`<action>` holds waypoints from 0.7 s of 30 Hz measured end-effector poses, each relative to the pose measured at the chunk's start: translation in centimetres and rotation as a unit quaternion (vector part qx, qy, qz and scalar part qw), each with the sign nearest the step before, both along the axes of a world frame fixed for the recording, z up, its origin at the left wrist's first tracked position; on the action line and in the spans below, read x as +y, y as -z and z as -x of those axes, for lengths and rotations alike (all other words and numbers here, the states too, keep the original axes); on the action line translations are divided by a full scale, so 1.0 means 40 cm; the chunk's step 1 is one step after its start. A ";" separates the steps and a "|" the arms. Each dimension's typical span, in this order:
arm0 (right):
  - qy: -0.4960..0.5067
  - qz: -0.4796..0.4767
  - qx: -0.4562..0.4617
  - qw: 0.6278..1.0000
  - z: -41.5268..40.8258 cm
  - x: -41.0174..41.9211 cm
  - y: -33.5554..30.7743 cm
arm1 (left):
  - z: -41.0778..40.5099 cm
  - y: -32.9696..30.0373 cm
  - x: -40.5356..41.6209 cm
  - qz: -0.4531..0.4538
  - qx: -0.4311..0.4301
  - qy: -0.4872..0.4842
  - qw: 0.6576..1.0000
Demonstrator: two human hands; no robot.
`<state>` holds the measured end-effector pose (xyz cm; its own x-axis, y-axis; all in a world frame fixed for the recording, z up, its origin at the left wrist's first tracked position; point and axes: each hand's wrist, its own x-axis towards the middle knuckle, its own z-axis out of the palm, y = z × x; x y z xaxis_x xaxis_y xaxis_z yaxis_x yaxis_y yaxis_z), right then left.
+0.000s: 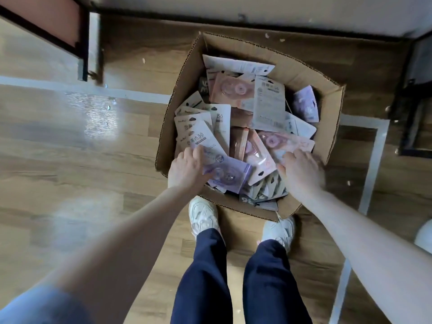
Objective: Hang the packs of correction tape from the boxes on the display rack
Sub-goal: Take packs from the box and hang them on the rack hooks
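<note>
Both hands reach into the floor-standing cardboard box (327, 101), left hand (187, 169) with fingers curled on a purple pack (224, 170), right hand (301, 170) blurred, grasp unclear: best lift packs singly by their hang-holes.

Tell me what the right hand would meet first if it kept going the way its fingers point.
The right hand points up-left into the box. Its fingertips are already at the pink pack, so that comes first; actual contact is unclear.
</note>
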<state>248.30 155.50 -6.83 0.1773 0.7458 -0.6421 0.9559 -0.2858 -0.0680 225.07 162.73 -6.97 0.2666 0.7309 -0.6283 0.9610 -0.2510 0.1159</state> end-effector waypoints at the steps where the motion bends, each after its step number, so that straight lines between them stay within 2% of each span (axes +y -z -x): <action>1: 0.020 0.007 0.015 1.000 0.007 0.002 0.006 | -0.004 0.003 0.004 0.009 -0.019 -0.043 0.999; 5: 0.055 0.058 0.037 0.996 0.038 0.007 0.034 | -0.002 0.021 0.007 0.046 -0.046 -0.130 0.989; 10: 0.186 0.057 0.099 0.976 0.051 -0.005 0.065 | 0.008 0.035 0.014 0.084 -0.045 -0.168 0.981; 15: 0.259 0.031 0.148 0.954 0.040 -0.007 0.073 | 0.003 0.029 0.000 0.002 -0.035 -0.155 0.987; 21: 0.313 0.010 0.190 0.930 0.027 -0.012 0.087 | 0.006 0.029 -0.007 -0.015 -0.083 -0.198 0.977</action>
<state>247.22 155.03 -10.32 0.3300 0.5609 -0.7593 0.5096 -0.7829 -0.3569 224.85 162.47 -8.14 0.0558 0.8147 -0.5771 0.9521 0.1305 0.2764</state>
